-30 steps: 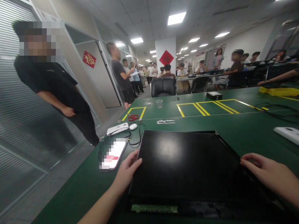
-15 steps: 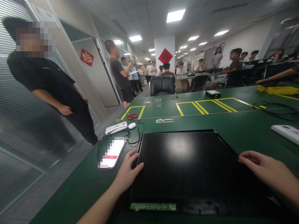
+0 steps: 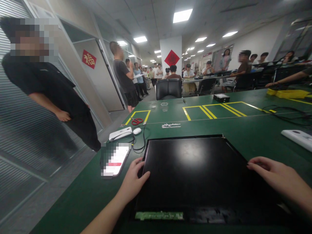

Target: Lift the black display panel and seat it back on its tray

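Note:
A flat black display panel (image 3: 195, 175) lies on the green table in front of me, its glossy face up with a ceiling light mirrored in it. Along its near edge runs a strip of green circuit board (image 3: 159, 215). My left hand (image 3: 133, 178) holds the panel's left side, thumb over the face and fingers along the rim. At the right side, my right hand (image 3: 271, 172) pinches the edge between thumb and fingers; part of that grip is hidden. The panel's near right corner is dark and hard to make out.
A phone (image 3: 117, 161), a white power bank (image 3: 120, 133), a mouse (image 3: 137, 131), cables and red scissors (image 3: 137, 121) lie left. Ahead are a clear cup (image 3: 164, 106), yellow tape marks and a black box (image 3: 221, 97). A white device (image 3: 297, 139) lies right. People stand and sit beyond.
The view has shifted slightly. Both hands keep their places at the panel's sides, and the panel itself shows hardly any movement.

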The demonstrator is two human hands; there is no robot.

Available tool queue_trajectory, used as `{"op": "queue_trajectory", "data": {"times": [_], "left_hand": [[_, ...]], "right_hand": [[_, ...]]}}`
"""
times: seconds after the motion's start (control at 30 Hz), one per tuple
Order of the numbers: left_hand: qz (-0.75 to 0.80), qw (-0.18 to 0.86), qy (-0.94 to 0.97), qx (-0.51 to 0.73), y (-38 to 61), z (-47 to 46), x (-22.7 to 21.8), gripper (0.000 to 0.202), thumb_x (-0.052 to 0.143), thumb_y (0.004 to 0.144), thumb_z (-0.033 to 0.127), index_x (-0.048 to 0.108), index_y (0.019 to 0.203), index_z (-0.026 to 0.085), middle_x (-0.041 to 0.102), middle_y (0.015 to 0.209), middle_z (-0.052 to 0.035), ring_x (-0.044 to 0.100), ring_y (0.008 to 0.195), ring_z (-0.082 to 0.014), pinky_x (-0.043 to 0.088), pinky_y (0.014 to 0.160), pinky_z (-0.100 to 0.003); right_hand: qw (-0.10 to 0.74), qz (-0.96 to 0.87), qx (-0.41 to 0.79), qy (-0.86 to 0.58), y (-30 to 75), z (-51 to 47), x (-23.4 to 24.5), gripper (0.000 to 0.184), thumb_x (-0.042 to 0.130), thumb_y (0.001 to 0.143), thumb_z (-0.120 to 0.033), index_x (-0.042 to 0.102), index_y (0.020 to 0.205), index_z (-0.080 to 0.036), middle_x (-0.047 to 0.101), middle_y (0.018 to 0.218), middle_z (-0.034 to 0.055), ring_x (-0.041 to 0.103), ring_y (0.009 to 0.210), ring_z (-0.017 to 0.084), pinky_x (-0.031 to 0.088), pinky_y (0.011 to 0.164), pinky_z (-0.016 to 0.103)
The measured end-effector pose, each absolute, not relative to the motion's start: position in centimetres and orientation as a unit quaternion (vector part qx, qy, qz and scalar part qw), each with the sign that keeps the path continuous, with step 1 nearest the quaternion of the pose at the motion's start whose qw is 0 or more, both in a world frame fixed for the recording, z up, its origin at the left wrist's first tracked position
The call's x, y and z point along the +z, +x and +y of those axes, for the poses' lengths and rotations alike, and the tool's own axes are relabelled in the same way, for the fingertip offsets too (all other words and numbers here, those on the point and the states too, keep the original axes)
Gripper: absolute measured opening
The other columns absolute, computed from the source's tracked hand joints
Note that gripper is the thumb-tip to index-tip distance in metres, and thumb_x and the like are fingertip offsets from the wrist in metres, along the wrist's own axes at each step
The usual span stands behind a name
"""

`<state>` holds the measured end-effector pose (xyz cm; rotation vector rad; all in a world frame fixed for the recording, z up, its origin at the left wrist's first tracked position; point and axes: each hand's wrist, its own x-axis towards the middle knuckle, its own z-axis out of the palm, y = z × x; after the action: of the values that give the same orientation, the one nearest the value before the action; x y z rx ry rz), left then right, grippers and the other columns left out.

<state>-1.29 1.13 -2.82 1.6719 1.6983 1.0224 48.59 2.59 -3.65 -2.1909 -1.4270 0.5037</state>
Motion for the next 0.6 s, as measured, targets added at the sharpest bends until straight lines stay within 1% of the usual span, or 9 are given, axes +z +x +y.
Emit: {"op": "queue_trajectory", "data": {"times": [0.07, 0.23, 0.33, 0.6], "left_hand": [[0.630, 0.266, 0.624, 0.379, -1.24, 1.08, -2.80, 0.033, 0.076, 0.072, 0.034, 0.080, 0.101, 0.020, 0.062, 0.135, -0.0175, 0.054, 0.135, -0.0414, 0.036, 0.119, -0.056], [0.628, 0.254, 0.633, 0.376, -1.23, 1.08, -2.72, 0.033, 0.075, 0.073, 0.032, 0.080, 0.101, 0.017, 0.062, 0.135, -0.0215, 0.055, 0.134, -0.0443, 0.037, 0.117, -0.059], [0.629, 0.251, 0.635, 0.372, -1.41, 1.14, -2.75, 0.032, 0.075, 0.073, 0.032, 0.079, 0.101, 0.018, 0.063, 0.136, -0.0209, 0.056, 0.134, -0.0438, 0.037, 0.117, -0.059], [0.641, 0.250, 0.633, 0.356, -1.87, 1.30, -3.16, 0.032, 0.073, 0.071, 0.034, 0.077, 0.100, 0.019, 0.062, 0.139, -0.0170, 0.057, 0.134, -0.0385, 0.040, 0.117, -0.055]], "right_hand": [[0.237, -0.516, 0.190, -0.801, 48.24, 2.55, -3.24, 0.052, 0.050, 0.056, -0.074, 0.074, 0.076, -0.033, 0.080, 0.081, 0.0034, 0.071, 0.079, 0.033, 0.050, 0.072, 0.043], [0.237, -0.511, 0.197, -0.802, 47.79, 2.56, -2.65, 0.051, 0.049, 0.053, -0.073, 0.073, 0.072, -0.033, 0.079, 0.079, 0.0031, 0.071, 0.080, 0.034, 0.049, 0.074, 0.044], [0.240, -0.512, 0.196, -0.801, 47.91, 2.60, -2.75, 0.050, 0.049, 0.053, -0.073, 0.073, 0.072, -0.033, 0.080, 0.079, 0.0032, 0.071, 0.081, 0.034, 0.049, 0.073, 0.044], [0.241, -0.534, 0.175, -0.791, 48.00, 2.54, -2.83, 0.047, 0.049, 0.057, -0.071, 0.074, 0.069, -0.033, 0.079, 0.076, 0.0036, 0.073, 0.075, 0.034, 0.051, 0.068, 0.043]]}}
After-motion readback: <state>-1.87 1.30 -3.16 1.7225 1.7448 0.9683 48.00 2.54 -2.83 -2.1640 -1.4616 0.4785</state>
